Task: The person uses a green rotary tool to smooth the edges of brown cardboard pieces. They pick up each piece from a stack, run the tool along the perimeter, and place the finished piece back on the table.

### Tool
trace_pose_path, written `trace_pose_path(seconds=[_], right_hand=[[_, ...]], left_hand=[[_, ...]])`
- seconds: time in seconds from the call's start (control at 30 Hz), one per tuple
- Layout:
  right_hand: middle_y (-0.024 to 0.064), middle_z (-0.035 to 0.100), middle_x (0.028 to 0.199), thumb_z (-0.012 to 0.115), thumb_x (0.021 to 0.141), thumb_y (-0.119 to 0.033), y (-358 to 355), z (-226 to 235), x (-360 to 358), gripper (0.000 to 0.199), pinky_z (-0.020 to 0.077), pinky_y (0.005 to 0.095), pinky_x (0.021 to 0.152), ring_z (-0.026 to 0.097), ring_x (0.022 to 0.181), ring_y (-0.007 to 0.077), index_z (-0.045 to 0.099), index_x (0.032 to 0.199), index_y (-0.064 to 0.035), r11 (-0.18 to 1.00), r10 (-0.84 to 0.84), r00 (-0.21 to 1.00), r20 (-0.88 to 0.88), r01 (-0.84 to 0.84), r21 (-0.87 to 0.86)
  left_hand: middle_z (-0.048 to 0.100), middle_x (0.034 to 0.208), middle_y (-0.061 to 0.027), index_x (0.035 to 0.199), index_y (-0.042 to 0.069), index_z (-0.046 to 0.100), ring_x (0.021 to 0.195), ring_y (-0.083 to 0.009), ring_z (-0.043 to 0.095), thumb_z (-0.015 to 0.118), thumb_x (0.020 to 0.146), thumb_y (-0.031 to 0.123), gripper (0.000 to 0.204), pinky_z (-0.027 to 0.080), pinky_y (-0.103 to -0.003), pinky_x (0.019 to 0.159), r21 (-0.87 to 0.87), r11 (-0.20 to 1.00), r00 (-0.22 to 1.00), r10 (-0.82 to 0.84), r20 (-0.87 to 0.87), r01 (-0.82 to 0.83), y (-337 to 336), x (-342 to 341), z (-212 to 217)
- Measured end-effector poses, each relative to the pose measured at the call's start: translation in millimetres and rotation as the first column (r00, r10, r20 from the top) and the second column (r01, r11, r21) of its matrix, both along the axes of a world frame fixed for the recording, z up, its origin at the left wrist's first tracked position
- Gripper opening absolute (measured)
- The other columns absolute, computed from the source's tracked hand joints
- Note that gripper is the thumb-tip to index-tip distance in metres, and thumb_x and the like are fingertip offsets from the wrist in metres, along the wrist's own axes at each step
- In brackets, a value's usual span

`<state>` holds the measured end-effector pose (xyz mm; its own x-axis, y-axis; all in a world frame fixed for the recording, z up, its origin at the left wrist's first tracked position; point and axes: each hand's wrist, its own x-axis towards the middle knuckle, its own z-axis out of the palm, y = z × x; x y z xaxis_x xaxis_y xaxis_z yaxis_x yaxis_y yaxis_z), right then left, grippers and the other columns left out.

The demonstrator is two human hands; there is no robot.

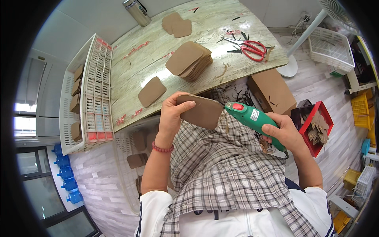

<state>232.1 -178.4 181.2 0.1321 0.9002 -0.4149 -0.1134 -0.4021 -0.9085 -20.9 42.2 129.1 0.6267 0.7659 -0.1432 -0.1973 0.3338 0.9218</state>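
My left hand (172, 114) is closed on a flat brown pad (202, 112) with rounded corners, thumb on top, held above my lap. In my right hand (285, 132) is a green handheld electric tool (249, 117) with a red switch. Its tip meets or nearly meets the pad's right edge; I cannot tell whether they touch. Beyond my hands, a stack of similar pads (189, 59) rests on the table (134, 73). A single loose pad (152, 91) lies nearer its front edge. A checked apron (221, 166) covers my lap.
Red-handled scissors (252, 50) lie among dark scraps at the table's right. Two pads (176, 25) and a steel flask (137, 12) are farther back. A white basket (91, 91) stands left. On the right are a cardboard box (272, 93) and a red box (329, 118) of brown offcuts.
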Motion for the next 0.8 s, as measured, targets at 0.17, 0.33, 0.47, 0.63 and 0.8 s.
trace_pose_path(seconds=[0.17, 0.33, 0.47, 0.63, 0.8], right_hand=[[0.0012, 0.058, 0.074, 0.070, 0.087, -0.026, 0.7, 3.0, -1.2, 0.039, 0.0458, 0.0225, 0.055, 0.054, 0.059, 0.0066, 0.061, 0.110, 0.0038, 1.000, 0.026, 1.000, 0.015, -0.026, -0.014], [0.0010, 0.058, 0.073, 0.070, 0.087, -0.026, 0.5, -0.3, -3.0, 0.039, 0.0448, 0.0230, 0.054, 0.052, 0.057, 0.0063, 0.061, 0.110, 0.0044, 0.999, 0.033, 0.999, 0.019, -0.033, 0.002], [0.0010, 0.058, 0.072, 0.070, 0.087, -0.025, 0.8, -2.3, -3.2, 0.038, 0.0439, 0.0231, 0.053, 0.052, 0.057, 0.0062, 0.061, 0.109, 0.0044, 0.998, 0.062, 0.996, 0.056, -0.062, -0.007], [0.0009, 0.058, 0.071, 0.070, 0.087, -0.026, 3.8, -0.8, -7.5, 0.037, 0.0430, 0.0228, 0.053, 0.051, 0.057, 0.0059, 0.062, 0.108, 0.0037, 0.998, 0.057, 0.997, 0.051, -0.056, -0.014], [0.0007, 0.058, 0.072, 0.070, 0.087, -0.025, 8.7, 0.4, -10.2, 0.036, 0.0435, 0.0227, 0.054, 0.051, 0.059, 0.0057, 0.062, 0.108, 0.0032, 0.997, 0.075, 0.997, 0.028, -0.075, -0.009]], left_hand=[[0.070, 0.087, -0.0065, 0.095, -0.001, 0.068, 0.076, -0.0117, 0.065, 0.072, 0.078, -0.002, 0.018, 0.052, -0.025, 0.071, 0.028, 0.998, 0.996, -0.059, -0.067, 0.061, 2.4, 0.6, -3.0], [0.070, 0.085, -0.0065, 0.093, -0.001, 0.068, 0.075, -0.0119, 0.064, 0.072, 0.077, -0.002, 0.016, 0.052, -0.025, 0.071, 0.009, 0.991, 0.983, -0.135, -0.125, 0.137, 1.1, 4.3, 0.8], [0.070, 0.086, -0.0069, 0.093, -0.001, 0.067, 0.076, -0.0129, 0.064, 0.072, 0.077, -0.002, 0.017, 0.052, -0.026, 0.072, 0.005, 0.977, 0.964, -0.209, -0.165, 0.213, -1.6, 7.8, 3.4], [0.069, 0.084, -0.0062, 0.092, -0.001, 0.068, 0.076, -0.0122, 0.063, 0.074, 0.075, -0.001, 0.018, 0.051, -0.026, 0.072, 0.002, 0.958, 0.935, -0.279, -0.218, 0.287, -6.0, 12.5, 10.4], [0.069, 0.083, -0.0043, 0.088, 0.000, 0.068, 0.075, -0.0098, 0.063, 0.074, 0.073, -0.003, 0.017, 0.050, -0.024, 0.072, -0.004, 0.923, 0.885, -0.371, -0.281, 0.386, -7.6, 14.9, 15.1]])
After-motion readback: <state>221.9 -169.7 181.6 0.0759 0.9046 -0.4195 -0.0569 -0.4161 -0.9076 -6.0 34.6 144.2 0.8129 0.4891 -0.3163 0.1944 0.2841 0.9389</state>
